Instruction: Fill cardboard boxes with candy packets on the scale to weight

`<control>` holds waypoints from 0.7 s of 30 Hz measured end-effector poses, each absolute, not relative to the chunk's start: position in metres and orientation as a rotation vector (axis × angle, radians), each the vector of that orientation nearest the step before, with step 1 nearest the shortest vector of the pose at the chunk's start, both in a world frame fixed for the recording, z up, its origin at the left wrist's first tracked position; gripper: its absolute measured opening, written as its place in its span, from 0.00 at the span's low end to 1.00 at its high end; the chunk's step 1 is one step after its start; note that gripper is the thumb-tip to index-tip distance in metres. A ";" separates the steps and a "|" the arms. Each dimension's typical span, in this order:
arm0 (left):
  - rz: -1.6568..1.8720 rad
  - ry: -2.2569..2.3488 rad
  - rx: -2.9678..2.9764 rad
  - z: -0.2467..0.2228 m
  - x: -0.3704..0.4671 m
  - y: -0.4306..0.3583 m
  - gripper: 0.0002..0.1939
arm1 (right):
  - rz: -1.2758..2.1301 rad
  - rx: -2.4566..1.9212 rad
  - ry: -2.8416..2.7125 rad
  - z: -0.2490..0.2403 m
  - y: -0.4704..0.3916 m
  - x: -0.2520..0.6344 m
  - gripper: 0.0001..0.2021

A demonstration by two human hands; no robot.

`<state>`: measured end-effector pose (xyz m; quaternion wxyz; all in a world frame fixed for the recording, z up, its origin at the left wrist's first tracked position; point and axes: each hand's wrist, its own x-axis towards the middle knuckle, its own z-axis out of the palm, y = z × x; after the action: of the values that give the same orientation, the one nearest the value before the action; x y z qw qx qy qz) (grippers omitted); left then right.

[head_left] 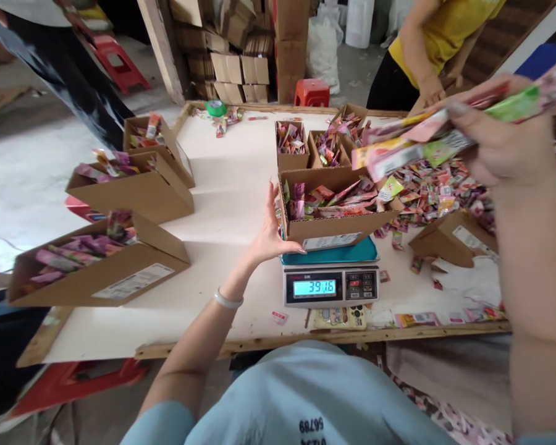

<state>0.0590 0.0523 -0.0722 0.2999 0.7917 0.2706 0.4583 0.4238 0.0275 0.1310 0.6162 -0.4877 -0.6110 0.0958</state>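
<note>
My right hand (509, 142), raised at the right and blurred, grips several colourful snack packets (398, 148) that stick out on both sides of it. My left hand (271, 232) rests against the left corner of a cardboard box (336, 228), its thumb and fingers spread apart. That box is part-filled with pink, purple and green packets. Under it is the teal plate of a digital scale (331, 287), whose lit display shows digits that look like 3916. Behind the raised hand spreads a heap of loose packets (426, 191).
Filled boxes stand at left (134, 266) and behind the scale (291, 162). A tipped box (454, 238) lies at right. Green tape (215, 108) sits at the back. A phone (340, 317) lies by the front edge. Two people stand across the table, one in a yellow shirt (454, 43).
</note>
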 end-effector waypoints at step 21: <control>0.834 0.653 2.518 0.080 0.130 0.088 0.14 | 0.184 -0.976 -1.489 0.144 0.024 0.407 0.26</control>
<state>0.1303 0.0883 0.0799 0.2037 0.9025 0.2340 0.2988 0.4073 0.0243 0.1443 0.6254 -0.4256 -0.6491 0.0801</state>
